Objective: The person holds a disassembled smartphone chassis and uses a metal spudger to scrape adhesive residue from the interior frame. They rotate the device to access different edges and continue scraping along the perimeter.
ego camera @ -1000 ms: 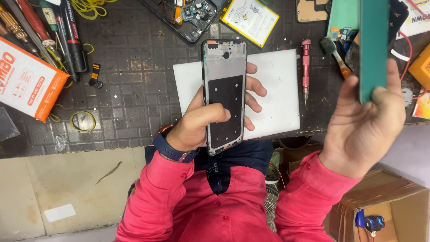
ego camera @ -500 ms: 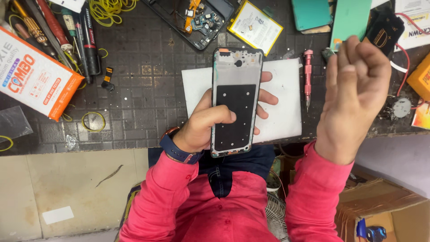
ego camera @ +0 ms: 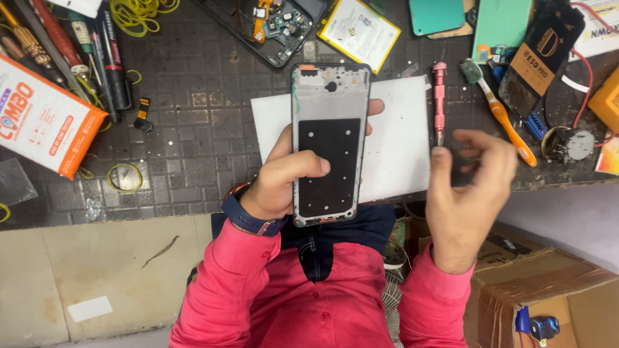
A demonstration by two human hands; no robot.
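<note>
Standing lengthwise away from the person, the phone frame (ego camera: 331, 143) runs its long axis from near the chest toward the far side of the counter (ego camera: 193, 129), its camera-hole end farthest out. It is held above a white mat (ego camera: 400, 145), flat face up toward the head camera. Its look: a thin grey-silver rim, a pale upper section with a round hole and small cut-outs, and a large black rectangular panel dotted with a few light spots below. The left hand (ego camera: 284, 183) has its grip closed around it, thumb laid across the black panel and fingertips showing past the right edge. The right hand (ego camera: 467, 193) hovers beside it, empty, fingers loosely spread and blurred, near a pink screwdriver (ego camera: 440, 103) lying on the mat's edge. Counted: one frame in hand, one opened phone body (ego camera: 271, 26), one flat battery (ego camera: 359, 30), one toothbrush with an orange handle (ego camera: 500, 109), one orange and white box (ego camera: 45, 122), two teal covers (ego camera: 471, 19).
</note>
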